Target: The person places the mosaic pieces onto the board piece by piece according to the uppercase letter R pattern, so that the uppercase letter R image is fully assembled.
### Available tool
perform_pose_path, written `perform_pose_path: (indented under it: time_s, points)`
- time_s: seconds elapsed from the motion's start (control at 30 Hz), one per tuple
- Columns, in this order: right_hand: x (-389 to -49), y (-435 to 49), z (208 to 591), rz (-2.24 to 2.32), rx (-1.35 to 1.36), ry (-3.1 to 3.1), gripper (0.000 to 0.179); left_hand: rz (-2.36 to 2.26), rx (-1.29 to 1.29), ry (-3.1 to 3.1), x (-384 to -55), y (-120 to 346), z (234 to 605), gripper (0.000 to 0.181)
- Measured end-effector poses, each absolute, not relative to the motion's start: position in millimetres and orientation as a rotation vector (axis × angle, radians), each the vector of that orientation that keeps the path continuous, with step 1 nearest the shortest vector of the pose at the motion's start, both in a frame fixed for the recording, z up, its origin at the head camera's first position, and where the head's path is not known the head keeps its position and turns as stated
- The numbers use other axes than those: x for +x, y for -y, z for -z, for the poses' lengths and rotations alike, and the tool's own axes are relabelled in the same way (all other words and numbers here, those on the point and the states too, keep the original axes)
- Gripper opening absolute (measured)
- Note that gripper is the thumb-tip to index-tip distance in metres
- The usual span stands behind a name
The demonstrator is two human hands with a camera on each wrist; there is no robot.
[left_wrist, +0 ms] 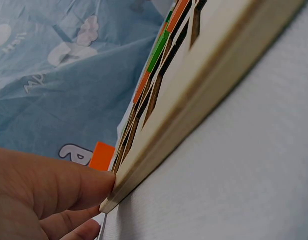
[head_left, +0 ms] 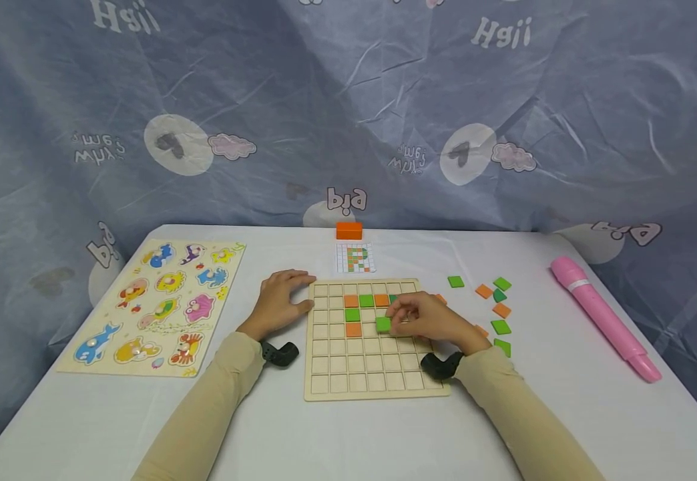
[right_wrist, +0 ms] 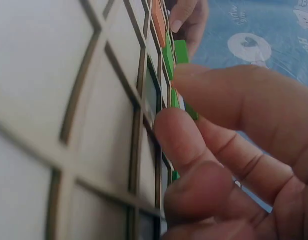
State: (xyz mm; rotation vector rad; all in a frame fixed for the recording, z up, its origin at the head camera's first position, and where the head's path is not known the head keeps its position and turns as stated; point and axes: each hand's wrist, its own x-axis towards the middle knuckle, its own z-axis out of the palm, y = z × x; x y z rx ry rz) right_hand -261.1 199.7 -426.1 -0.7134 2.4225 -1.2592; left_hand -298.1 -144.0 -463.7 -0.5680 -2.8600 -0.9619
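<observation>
A wooden grid board [head_left: 354, 384] lies flat on the white table. Square tiles in orange [head_left: 353, 330] and green [head_left: 352, 314] sit in some of its cells, a column and a top row. My right hand [head_left: 423, 316] pinches a green square tile [head_left: 382, 325] between thumb and fingers over the board's middle right. That hand covers part of the top row. At the board's far left corner my left hand [head_left: 278, 304] rests with fairly straight fingers. In the left wrist view its thumb [left_wrist: 96, 187] touches the board's edge [left_wrist: 158, 142].
Several loose green [head_left: 456, 282] and orange tiles [head_left: 501, 310] lie right of the board. Behind it are a pattern card [head_left: 356, 258] and an orange block [head_left: 349, 231]. A peg puzzle [head_left: 144, 314] lies at left, a pink microphone-shaped toy [head_left: 607, 317] at right.
</observation>
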Motion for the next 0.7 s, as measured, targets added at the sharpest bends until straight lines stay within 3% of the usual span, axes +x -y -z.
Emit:
perform_pose_path:
  time_s: [0.7]
  points:
    - [-263, -171, 426, 1.118, -0.803, -2.543, 0.016, 0.957, -0.559, 2.856, -297, 143, 463, 0.052]
